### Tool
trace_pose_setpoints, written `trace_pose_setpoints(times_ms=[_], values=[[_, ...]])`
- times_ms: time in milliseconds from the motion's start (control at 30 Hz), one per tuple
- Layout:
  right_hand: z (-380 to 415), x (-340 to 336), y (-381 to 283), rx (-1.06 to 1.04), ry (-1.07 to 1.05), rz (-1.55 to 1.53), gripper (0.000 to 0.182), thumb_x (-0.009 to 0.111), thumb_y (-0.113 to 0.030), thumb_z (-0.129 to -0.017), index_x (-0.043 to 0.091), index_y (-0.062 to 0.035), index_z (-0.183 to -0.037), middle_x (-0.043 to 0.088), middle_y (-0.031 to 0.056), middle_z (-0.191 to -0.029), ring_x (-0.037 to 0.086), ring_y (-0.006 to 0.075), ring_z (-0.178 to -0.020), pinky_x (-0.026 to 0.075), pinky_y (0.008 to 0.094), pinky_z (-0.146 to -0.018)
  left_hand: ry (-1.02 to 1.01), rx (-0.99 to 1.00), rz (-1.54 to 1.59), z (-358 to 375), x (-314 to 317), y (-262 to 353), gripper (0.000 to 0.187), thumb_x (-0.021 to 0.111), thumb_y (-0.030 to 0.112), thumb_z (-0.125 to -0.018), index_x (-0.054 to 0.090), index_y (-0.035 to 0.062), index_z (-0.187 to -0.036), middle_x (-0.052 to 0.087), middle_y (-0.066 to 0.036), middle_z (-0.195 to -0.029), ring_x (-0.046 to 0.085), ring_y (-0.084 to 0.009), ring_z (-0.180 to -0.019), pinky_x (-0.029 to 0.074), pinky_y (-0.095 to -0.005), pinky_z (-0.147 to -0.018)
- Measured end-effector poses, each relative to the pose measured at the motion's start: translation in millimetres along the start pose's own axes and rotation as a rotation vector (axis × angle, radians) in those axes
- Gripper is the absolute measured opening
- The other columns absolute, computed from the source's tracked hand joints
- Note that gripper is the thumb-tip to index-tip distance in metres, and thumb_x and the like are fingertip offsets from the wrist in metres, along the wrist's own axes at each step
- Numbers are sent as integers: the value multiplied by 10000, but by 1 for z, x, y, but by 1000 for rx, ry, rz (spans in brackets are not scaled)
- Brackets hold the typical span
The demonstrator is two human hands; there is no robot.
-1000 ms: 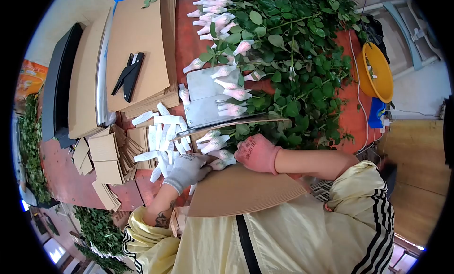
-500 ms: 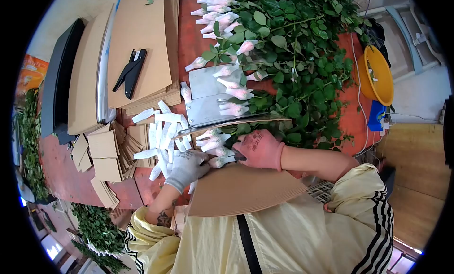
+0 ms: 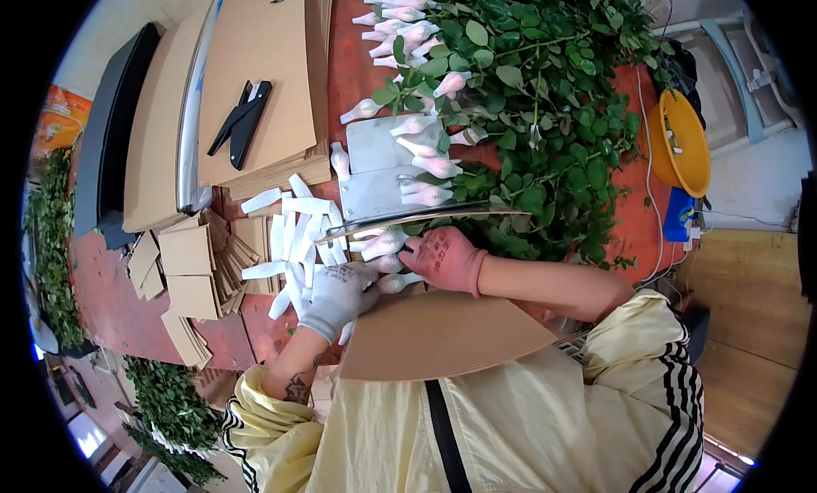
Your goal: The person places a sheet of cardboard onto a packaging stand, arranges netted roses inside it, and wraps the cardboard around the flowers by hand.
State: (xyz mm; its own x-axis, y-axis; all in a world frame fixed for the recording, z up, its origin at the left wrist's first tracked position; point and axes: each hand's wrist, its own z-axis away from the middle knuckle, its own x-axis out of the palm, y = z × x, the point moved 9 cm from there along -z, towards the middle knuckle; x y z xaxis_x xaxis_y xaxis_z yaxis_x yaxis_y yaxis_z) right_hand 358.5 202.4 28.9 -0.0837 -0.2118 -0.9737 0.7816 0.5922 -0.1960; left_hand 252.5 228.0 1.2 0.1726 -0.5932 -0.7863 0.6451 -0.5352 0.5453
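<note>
My left hand (image 3: pixel 342 295), in a pale grey glove, has its fingers closed at a net-wrapped rose head (image 3: pixel 389 264). My right hand (image 3: pixel 444 260), in a red glove, is closed around the other side of the same rose group, its fingertips partly hidden. Another wrapped rose head (image 3: pixel 381 242) lies just above, and one more (image 3: pixel 398 283) just below. A curved sheet edge (image 3: pixel 434 214) stands between these roses and the metal plate (image 3: pixel 366 195). White foam net sleeves (image 3: pixel 299 237) are heaped beside my left hand. Brown cardboard (image 3: pixel 442 335) lies against my body.
Leafy rose stems (image 3: pixel 545 152) spread over the red table (image 3: pixel 340 76). A black stapler (image 3: pixel 242 125) rests on stacked cardboard (image 3: pixel 272 42). Small cardboard pieces (image 3: pixel 189 263) lie at the left. At the right are a yellow basin (image 3: pixel 681 144) and a blue object (image 3: pixel 678 214).
My right hand has shifted slightly left and up, toward the upper rose heads. My left hand has moved a little toward the right at the lower roses. The view has shifted slightly.
</note>
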Motion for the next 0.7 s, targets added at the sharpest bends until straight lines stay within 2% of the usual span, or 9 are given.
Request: trace_pose_setpoints(times_ms=[67,133,167,300,400,467,500,567,700], values=[[5,-17,1,-3,84,-15,188,563,-262,-786,554,-128,-918,558,69,-865,616,233,-792,457,385,-629,-14,-34,12,0,-4,-1,237,599,290,-768,688,131,-918,653,-103,-841,632,-289,-800,490,-400,-688],[14,-13,-3,43,-294,-79,253,576,-337,-793,565,-144,-956,587,69,-891,622,234,-821,458,387,-628,-30,-61,-24,2,-7,-1,247,594,299,-770,687,135,-930,653,-104,-839,632,-292,-792,491,-402,-682],[17,-13,-6,48,-409,-76,290,582,-355,-786,578,-116,-950,624,89,-881,629,245,-847,471,393,-653,-48,-82,-57,2,-6,-2,258,590,308,-773,686,140,-943,653,-106,-838,632,-295,-784,491,-404,-676],[19,8,2,70,-433,-61,296,577,-346,-795,587,-83,-931,643,114,-879,640,262,-841,485,402,-661,-79,-21,-61,-5,-2,1,253,583,323,-778,688,145,-924,648,-107,-820,633,-297,-758,491,-411,-660],[17,22,-8,-31,-509,-78,268,565,-310,-797,596,-58,-886,647,120,-859,650,276,-802,494,403,-656,-217,46,-74,-1,-4,14,229,554,316,-781,660,125,-851,636,-103,-822,626,-295,-785,484,-427,-678],[12,17,-4,-17,-381,-74,223,551,-267,-787,603,-61,-855,653,108,-801,655,274,-777,495,397,-633,-196,61,-78,-2,-7,15,228,562,315,-778,665,119,-835,638,-105,-818,628,-291,-788,487,-420,-681],[13,19,-5,-15,-381,-76,223,551,-267,-787,603,-61,-855,653,108,-801,655,274,-777,495,397,-633,-198,62,-78,-2,-2,11,228,562,315,-778,665,119,-835,638,-105,-818,628,-291,-788,487,-420,-681],[13,20,-10,-54,-370,-38,195,547,-237,-774,607,-60,-831,656,108,-782,656,270,-778,494,395,-641,-38,132,19,-3,-8,11,211,592,310,-758,685,136,-833,632,-98,-772,622,-284,-714,480,-407,-634],[13,22,-7,-29,-409,-44,193,544,-237,-778,603,-62,-830,658,108,-799,656,269,-779,492,396,-641,-6,124,87,3,-13,11,189,608,283,-749,683,127,-825,631,-91,-768,617,-279,-715,482,-400,-645]])
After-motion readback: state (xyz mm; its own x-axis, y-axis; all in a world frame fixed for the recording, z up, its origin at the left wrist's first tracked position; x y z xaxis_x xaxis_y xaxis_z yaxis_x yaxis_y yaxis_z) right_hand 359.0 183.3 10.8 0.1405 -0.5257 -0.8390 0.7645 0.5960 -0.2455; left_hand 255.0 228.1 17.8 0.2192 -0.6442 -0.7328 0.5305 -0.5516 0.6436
